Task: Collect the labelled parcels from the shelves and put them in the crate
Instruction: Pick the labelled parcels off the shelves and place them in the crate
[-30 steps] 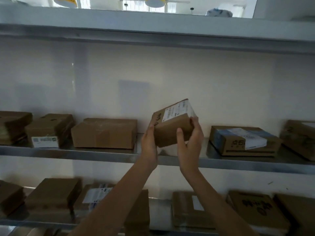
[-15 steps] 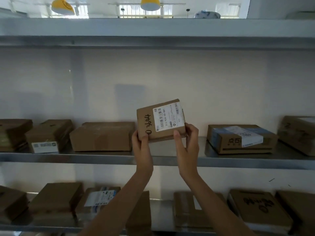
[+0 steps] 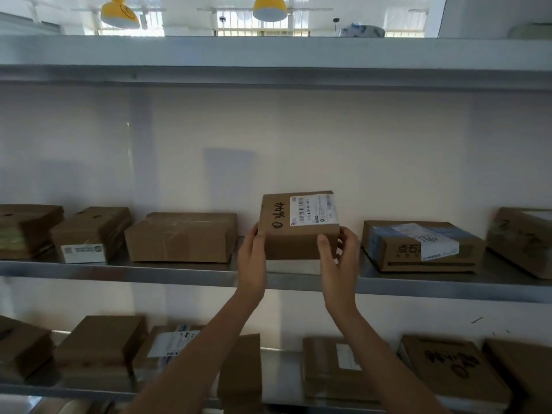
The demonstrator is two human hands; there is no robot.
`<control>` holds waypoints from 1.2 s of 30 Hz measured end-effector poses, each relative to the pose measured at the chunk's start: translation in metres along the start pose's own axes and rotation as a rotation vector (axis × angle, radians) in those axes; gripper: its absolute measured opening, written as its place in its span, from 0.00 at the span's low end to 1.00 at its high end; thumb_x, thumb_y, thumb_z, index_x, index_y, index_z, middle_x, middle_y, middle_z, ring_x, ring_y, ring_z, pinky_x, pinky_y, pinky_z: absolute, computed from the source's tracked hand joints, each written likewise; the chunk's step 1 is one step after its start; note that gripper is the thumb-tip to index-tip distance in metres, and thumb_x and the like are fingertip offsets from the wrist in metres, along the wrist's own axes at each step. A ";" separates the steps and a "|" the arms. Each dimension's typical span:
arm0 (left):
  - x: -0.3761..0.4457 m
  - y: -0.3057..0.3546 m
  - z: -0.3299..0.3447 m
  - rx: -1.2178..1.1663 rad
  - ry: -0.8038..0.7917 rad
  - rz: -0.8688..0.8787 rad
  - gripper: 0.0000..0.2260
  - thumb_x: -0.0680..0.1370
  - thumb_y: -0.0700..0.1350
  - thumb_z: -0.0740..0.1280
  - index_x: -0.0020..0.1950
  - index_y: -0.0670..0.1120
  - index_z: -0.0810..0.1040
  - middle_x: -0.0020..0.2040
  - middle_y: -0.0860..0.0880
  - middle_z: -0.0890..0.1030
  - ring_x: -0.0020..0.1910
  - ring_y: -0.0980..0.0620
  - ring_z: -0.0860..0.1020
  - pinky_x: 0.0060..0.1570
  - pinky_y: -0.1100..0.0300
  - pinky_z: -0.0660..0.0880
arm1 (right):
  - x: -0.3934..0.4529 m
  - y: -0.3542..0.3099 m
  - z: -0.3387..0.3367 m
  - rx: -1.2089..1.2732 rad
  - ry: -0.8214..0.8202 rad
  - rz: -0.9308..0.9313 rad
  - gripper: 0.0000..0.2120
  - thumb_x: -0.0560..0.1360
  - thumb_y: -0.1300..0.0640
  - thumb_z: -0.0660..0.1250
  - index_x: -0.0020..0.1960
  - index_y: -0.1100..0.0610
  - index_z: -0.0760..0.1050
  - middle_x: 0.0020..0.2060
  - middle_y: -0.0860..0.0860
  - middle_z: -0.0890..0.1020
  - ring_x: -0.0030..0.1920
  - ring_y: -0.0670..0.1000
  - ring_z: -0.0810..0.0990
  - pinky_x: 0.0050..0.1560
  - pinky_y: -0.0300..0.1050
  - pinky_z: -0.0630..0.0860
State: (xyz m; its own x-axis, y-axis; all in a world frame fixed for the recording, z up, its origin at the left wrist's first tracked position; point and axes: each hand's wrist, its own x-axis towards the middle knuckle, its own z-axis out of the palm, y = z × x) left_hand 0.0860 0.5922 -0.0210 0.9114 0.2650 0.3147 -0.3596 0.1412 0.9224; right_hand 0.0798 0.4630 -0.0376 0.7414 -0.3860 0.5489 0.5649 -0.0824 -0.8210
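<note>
Both hands are on one cardboard parcel (image 3: 298,225) at the middle shelf (image 3: 179,276). Left hand (image 3: 252,258) cups the parcel's left lower edge, fingers curled behind, thumb on the front. Right hand (image 3: 339,258) is half closed at the right lower corner, thumb pressed on the front face, other fingers loosely bent beside the box; firmness of that contact cannot be confirmed.

Change noted: a second ago the parcel was held up clear of the shelf and tipped on a corner; half a second ago it was turned label-forward. It is now lower and squared, its base at or on the shelf surface, with a pale reflection directly beneath it. Whether weight rests on the shelf cannot be told. Judgement: the label has been inspected; the parcel is either being set back or regripped for removal. No crate is in view, so the deposit step is not yet done.

Condition of the parcel: small brown carton, corners sound, white printed barcode label (image 3: 313,209) on the upper right of the top face, black handwritten marking (image 3: 277,215) on the left. It sits between a plain taped box (image 3: 182,237) and a box with blue tape (image 3: 421,245), touching neither
</note>
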 end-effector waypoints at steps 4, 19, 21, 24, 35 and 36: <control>0.003 0.000 -0.002 0.105 -0.089 -0.131 0.09 0.83 0.49 0.56 0.59 0.53 0.74 0.49 0.57 0.76 0.48 0.63 0.72 0.49 0.64 0.67 | 0.015 0.013 -0.010 -0.171 -0.017 0.142 0.16 0.80 0.53 0.64 0.66 0.54 0.68 0.59 0.51 0.76 0.58 0.50 0.75 0.60 0.49 0.76; 0.017 0.028 -0.057 0.367 0.228 0.430 0.21 0.75 0.35 0.59 0.68 0.45 0.68 0.66 0.49 0.70 0.66 0.56 0.68 0.67 0.64 0.64 | -0.018 -0.011 0.051 -0.374 -0.122 -0.377 0.20 0.77 0.63 0.66 0.67 0.59 0.67 0.63 0.56 0.72 0.63 0.48 0.70 0.66 0.31 0.64; 0.033 0.033 -0.085 0.480 0.348 0.448 0.23 0.74 0.35 0.59 0.69 0.46 0.67 0.67 0.47 0.68 0.67 0.52 0.64 0.68 0.59 0.61 | -0.029 -0.012 0.083 -0.302 -0.309 -0.269 0.19 0.79 0.60 0.65 0.68 0.55 0.66 0.63 0.52 0.72 0.63 0.45 0.70 0.65 0.33 0.66; 0.058 0.031 -0.130 0.621 0.494 0.358 0.22 0.77 0.36 0.60 0.71 0.45 0.65 0.72 0.44 0.62 0.72 0.46 0.59 0.70 0.51 0.59 | -0.039 -0.007 0.125 -0.285 -0.440 -0.112 0.22 0.80 0.58 0.64 0.72 0.56 0.64 0.67 0.51 0.68 0.65 0.42 0.66 0.62 0.24 0.58; 0.091 0.023 -0.225 0.255 0.241 -0.123 0.22 0.82 0.53 0.56 0.74 0.48 0.58 0.69 0.45 0.68 0.67 0.45 0.68 0.61 0.55 0.64 | -0.037 -0.001 0.195 -0.228 -0.295 0.268 0.34 0.76 0.50 0.69 0.76 0.54 0.57 0.65 0.49 0.71 0.67 0.51 0.70 0.61 0.39 0.67; 0.091 0.025 -0.230 0.204 0.223 -0.104 0.20 0.82 0.53 0.56 0.73 0.48 0.61 0.67 0.46 0.69 0.65 0.47 0.69 0.59 0.57 0.64 | -0.037 -0.004 0.196 -0.199 -0.256 0.255 0.32 0.76 0.49 0.69 0.75 0.55 0.59 0.63 0.48 0.71 0.65 0.50 0.71 0.61 0.38 0.68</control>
State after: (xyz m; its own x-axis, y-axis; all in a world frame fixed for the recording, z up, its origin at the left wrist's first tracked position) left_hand 0.1139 0.8395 -0.0207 0.8671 0.4646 0.1799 -0.1984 -0.0093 0.9801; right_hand 0.1212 0.6575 -0.0239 0.9289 -0.1783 0.3246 0.2889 -0.1995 -0.9363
